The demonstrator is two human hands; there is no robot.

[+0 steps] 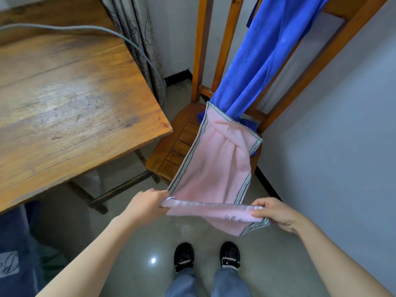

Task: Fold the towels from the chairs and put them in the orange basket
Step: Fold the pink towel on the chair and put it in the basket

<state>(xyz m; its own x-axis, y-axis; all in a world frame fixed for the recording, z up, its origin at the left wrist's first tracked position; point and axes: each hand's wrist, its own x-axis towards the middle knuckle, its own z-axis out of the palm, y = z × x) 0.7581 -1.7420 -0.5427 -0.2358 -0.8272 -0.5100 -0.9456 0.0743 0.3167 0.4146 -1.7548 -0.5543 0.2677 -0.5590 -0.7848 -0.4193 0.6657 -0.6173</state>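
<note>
Cursive lettering on a grey patch [8,265] is too blurred to read.

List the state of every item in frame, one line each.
pink towel: unfolded, stretched out, far end at the chair seat.
blue towel: hangs over the chair back, not folded.
left hand: pinches the pink towel's near left corner.
right hand: pinches its near right corner.
cable: lies across the table, drops off the far edge.
orange basket: not in view.
</note>
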